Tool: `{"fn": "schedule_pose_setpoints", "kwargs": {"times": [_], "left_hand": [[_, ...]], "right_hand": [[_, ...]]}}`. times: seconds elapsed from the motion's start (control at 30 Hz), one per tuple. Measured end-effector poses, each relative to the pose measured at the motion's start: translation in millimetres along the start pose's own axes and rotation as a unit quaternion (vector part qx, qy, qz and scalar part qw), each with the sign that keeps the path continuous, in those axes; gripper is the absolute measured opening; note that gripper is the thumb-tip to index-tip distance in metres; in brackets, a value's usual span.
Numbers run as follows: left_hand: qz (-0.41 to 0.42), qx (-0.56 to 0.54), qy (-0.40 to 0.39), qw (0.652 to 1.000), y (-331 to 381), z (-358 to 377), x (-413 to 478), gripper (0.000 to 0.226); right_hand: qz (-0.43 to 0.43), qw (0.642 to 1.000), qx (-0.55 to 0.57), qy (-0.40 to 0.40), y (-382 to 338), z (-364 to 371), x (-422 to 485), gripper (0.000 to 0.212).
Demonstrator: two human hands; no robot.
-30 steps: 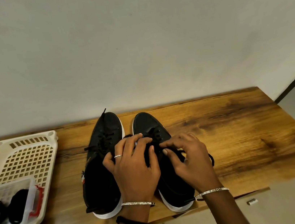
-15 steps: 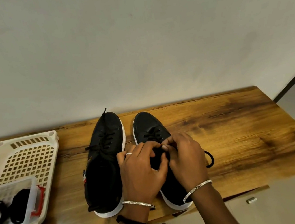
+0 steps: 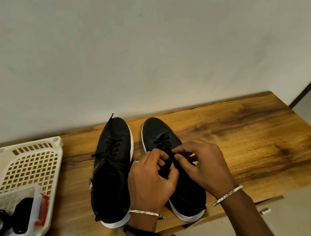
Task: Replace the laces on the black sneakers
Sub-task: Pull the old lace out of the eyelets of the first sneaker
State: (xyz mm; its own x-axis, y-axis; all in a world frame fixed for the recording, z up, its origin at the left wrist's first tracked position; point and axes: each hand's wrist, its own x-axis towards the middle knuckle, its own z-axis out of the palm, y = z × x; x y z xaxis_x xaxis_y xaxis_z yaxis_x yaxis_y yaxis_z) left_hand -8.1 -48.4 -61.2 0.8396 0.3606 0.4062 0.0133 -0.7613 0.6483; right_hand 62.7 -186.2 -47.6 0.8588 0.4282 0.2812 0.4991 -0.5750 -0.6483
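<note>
Two black sneakers with white soles stand side by side on the wooden table, toes toward the wall. The left sneaker [image 3: 112,170] is laced, with a lace end sticking up past its toe. Over the right sneaker [image 3: 161,135] both hands work at the top eyelets. My left hand [image 3: 151,180] pinches the black lace [image 3: 164,146] with curled fingers. My right hand [image 3: 201,165] pinches the other strand just beside it. The knot area is hidden between the fingers.
A cream perforated plastic basket [image 3: 27,167] sits at the table's left end, holding a clear tub [image 3: 8,198] with coiled black laces [image 3: 22,214]. The table's front edge [image 3: 272,199] runs near my wrists. A small white object [image 3: 264,211] lies on the floor.
Both hands stayed over the right sneaker's laces. The fingers went from spread, to bunched together, to slightly parted with a strand in each. The lace loop at the shoe's right side is no longer visible.
</note>
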Motion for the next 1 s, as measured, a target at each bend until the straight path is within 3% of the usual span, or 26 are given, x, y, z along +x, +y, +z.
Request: {"fn": "schedule_pose_setpoints", "kwargs": {"times": [0.23, 0.43, 0.7, 0.87, 1.0], "left_hand": [[0.003, -0.01, 0.01, 1.0, -1.2, 0.3, -0.8, 0.014], [-0.009, -0.028, 0.013, 0.999, -2.0, 3.0, -0.1, 0.01], [-0.002, -0.024, 0.022, 0.999, -2.2, 0.6, -0.4, 0.008], [-0.018, -0.071, 0.03, 0.997, -2.9, -1.1, 2.0, 0.007], [-0.008, -0.087, 0.035, 0.996, -6.2, -0.5, 5.8, 0.01]], "right_hand": [[-0.02, 0.993, -0.116, 0.015, -11.4, 10.1, -5.8, 0.006], [-0.046, 0.994, -0.081, 0.054, -0.3, 15.3, -8.5, 0.007], [0.029, 0.993, 0.066, 0.09, 4.5, 26.1, -9.0, 0.008], [0.058, 0.99, 0.117, 0.061, 5.1, 23.2, -7.9, 0.012], [0.008, 0.996, 0.087, 0.023, 11.4, 16.2, -7.3, 0.004]]}}
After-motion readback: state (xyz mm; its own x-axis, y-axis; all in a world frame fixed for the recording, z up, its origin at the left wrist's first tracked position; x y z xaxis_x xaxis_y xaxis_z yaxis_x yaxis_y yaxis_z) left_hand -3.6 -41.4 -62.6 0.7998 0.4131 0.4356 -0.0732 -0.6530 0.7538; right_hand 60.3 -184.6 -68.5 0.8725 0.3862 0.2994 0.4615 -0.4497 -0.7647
